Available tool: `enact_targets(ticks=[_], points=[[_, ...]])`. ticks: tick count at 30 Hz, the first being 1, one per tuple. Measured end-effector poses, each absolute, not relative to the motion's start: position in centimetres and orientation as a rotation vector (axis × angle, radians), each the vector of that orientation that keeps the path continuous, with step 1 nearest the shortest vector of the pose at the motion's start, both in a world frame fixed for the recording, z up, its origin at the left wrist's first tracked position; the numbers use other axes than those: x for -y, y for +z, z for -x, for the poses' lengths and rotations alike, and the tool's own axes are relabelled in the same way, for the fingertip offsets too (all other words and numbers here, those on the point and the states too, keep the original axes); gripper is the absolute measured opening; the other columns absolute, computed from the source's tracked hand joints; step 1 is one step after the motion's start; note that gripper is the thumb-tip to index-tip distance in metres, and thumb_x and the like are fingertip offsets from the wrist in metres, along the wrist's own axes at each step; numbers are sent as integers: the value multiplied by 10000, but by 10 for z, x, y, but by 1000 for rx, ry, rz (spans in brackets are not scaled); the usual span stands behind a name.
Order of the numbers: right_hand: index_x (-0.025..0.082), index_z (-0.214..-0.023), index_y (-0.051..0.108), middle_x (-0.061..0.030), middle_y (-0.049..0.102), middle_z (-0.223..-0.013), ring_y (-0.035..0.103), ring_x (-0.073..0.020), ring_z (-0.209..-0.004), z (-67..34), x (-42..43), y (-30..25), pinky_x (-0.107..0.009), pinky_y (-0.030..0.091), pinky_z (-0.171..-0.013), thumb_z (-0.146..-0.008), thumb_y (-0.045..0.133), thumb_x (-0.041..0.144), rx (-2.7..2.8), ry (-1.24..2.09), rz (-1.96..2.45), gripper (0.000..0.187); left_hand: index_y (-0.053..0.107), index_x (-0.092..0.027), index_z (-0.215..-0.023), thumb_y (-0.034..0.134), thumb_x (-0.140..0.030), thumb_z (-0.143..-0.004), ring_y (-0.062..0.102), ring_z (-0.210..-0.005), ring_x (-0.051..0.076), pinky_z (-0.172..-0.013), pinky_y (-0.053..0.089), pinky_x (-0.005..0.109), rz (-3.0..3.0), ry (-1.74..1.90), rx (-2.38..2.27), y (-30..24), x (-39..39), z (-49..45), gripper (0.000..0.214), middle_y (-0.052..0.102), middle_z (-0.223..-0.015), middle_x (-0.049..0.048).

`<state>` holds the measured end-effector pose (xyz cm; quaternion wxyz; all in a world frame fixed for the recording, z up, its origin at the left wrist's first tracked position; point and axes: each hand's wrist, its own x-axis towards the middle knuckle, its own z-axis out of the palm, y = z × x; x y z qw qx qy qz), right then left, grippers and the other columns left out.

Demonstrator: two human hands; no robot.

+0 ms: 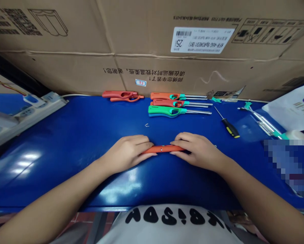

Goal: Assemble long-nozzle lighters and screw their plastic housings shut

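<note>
An orange long-nosed lighter [164, 148] is held level above the blue table, edge-on to me. My left hand [129, 150] pinches its left end between thumb and fingers. At the other end my right hand [197, 149] is closed on it the same way, hiding that part. A bit of metal peeks out past the right hand. Beyond my hands lies a small bent metal piece [147, 125]. Several assembled lighters in orange, red and green [162, 110] lie farther back, metal tubes pointing right. Left of them are red and orange lighter bodies [119, 95] without tubes.
A large cardboard box [141, 40] walls off the back. At right lie a black-and-yellow screwdriver [229, 127], metal tubes with teal parts [266, 123] and a white bag [291, 105]. A power strip [27, 115] with plugs stands at left.
</note>
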<state>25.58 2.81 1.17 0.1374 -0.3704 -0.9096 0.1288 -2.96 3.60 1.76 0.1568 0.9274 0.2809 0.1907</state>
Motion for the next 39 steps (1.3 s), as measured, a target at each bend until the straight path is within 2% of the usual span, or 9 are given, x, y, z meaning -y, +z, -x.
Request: enact_targets(ticks=[8, 12, 17, 21, 26, 34, 39], points=[[172, -936, 685, -55, 695, -827, 628, -189, -766, -268, -33, 15, -320, 450, -686, -1016, 515, 362, 2600, 193, 1035, 267, 714, -168, -1104, 568, -367, -1004, 671, -826, 171, -773, 517, 265, -2589, 582, -810, 21, -42, 35, 266, 717, -937, 72], [185, -997, 684, -67, 719, -909, 657, -197, -825, -268, -34, 17, -321, 478, -737, -1022, 502, 361, 2597, 229, 1072, 255, 717, -162, -1088, 558, -387, -1009, 662, -802, 163, -749, 508, 263, -2584, 604, -834, 20, -41, 34, 287, 710, -910, 68], [176, -1079, 658, -78, 713, -1013, 663, -217, -927, -257, -31, 18, -338, 485, -786, -1037, 468, 387, 2645, 249, 1055, 288, 742, -155, -942, 629, -362, -973, 615, -680, 120, -653, 463, 233, -2427, 666, -847, 15, -35, 27, 237, 679, -785, 22], [153, -1063, 665, -74, 721, -992, 661, -207, -891, -244, -24, 12, -327, 466, -737, -1062, 400, 385, 2686, 174, 967, 351, 751, -154, -952, 655, -340, -958, 648, -715, 123, -681, 478, 233, -2342, 666, -820, 8, -29, 20, 210, 715, -831, 27], [161, -992, 684, -59, 729, -904, 642, -177, -794, -243, -20, 7, -310, 423, -655, -1063, 403, 380, 2625, 55, 942, 363, 744, -154, -963, 637, -353, -968, 637, -685, 117, -663, 477, 231, -2370, 703, -825, 4, -25, 15, 227, 707, -818, 25], [176, -1011, 683, -43, 741, -911, 653, -165, -783, -243, -18, 9, -307, 419, -649, -1037, 480, 391, 2594, 54, 904, 297, 695, -134, -1082, 594, -384, -991, 627, -677, 131, -636, 473, 242, -2565, 772, -819, 2, -24, 16, 285, 684, -820, 36], [175, -1025, 675, -49, 730, -938, 654, -158, -786, -237, -15, 8, -303, 415, -656, -1055, 429, 393, 2663, 102, 845, 330, 719, -141, -1001, 576, -320, -1004, 607, -657, 127, -624, 462, 248, -2500, 750, -735, 2, -20, 14, 230, 673, -782, 34]])
